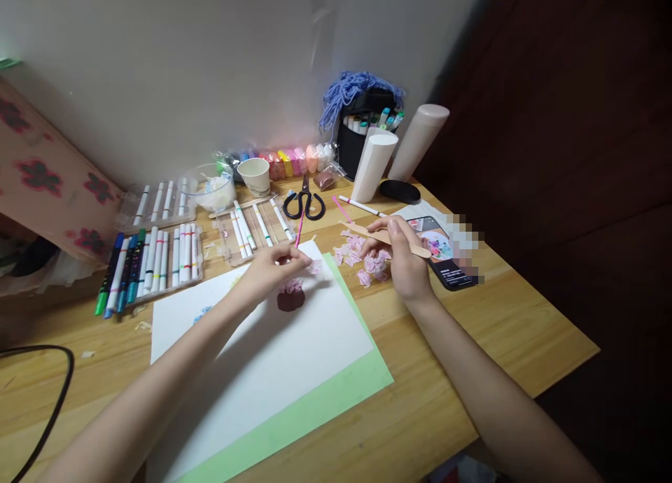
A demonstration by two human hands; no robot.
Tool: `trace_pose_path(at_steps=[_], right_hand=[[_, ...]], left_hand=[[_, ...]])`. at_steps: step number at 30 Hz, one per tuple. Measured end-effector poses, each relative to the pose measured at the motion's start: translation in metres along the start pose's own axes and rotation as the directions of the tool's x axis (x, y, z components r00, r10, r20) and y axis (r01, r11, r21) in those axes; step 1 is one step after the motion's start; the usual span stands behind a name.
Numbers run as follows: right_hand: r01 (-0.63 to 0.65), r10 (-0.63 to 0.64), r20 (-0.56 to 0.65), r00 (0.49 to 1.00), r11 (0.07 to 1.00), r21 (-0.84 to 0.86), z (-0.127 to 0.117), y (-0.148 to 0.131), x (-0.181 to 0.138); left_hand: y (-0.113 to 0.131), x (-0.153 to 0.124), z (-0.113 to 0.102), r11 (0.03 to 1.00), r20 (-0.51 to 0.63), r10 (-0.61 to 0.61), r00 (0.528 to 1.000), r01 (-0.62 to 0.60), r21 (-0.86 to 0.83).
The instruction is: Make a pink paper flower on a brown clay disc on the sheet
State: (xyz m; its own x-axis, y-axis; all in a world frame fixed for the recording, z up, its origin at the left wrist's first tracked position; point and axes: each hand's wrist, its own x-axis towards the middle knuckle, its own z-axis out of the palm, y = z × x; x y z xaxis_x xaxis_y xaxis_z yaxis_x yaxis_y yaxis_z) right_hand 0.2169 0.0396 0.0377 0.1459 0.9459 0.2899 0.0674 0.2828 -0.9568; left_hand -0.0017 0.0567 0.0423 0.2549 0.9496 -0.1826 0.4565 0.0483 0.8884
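My left hand (276,266) is closed in a pinch on a thin pink stick (299,229) that points up and away. It hovers over a white sheet (252,357) lying on a green sheet (336,409). Just below the fingers sits a dark red-brown clay lump (290,299) with pink bits on top. My right hand (404,255) is closed around a flat wooden stick (386,236), its fingertips among a scatter of small pink clay pieces (367,262) on the wooden table (472,329).
Trays of markers (152,259) lie at left, more markers (252,224) in a clear case. Black scissors (303,201), a paper cup (255,175), a plastic bowl (213,189), coloured clay packs (294,161), a pen holder (362,133), two white cylinders (374,164) and a phone (446,259) surround the work.
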Motion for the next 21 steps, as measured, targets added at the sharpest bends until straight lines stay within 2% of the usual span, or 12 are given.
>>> trace_pose_path(at_steps=[3,6,8,10,14,21], right_hand=[[-0.110,0.095,0.128,0.987,0.988,0.111,0.009,-0.003,-0.010],[-0.165,0.135,0.252,0.958,0.981,0.105,0.018,-0.001,-0.021],[-0.166,0.137,0.315,0.939,0.984,0.068,0.021,0.002,-0.027],[-0.149,0.129,0.365,0.922,0.989,0.025,0.023,0.005,-0.031],[-0.108,0.117,0.400,0.909,0.993,-0.044,0.024,0.010,-0.035],[-0.087,0.132,0.440,0.888,0.989,-0.120,0.028,0.013,-0.034]], left_hand=[[-0.008,-0.020,-0.012,0.999,-0.038,-0.051,0.998,0.051,0.008],[-0.013,-0.031,-0.011,0.995,-0.014,-0.097,0.995,0.097,0.002],[-0.013,-0.033,-0.008,0.996,0.017,-0.074,0.997,0.073,0.053],[-0.013,-0.031,-0.005,0.983,0.022,-0.020,1.000,0.015,0.185],[-0.010,-0.027,-0.003,0.906,0.006,0.078,0.997,-0.073,0.416],[-0.008,-0.022,-0.002,0.847,0.023,0.101,0.995,-0.098,0.523]])
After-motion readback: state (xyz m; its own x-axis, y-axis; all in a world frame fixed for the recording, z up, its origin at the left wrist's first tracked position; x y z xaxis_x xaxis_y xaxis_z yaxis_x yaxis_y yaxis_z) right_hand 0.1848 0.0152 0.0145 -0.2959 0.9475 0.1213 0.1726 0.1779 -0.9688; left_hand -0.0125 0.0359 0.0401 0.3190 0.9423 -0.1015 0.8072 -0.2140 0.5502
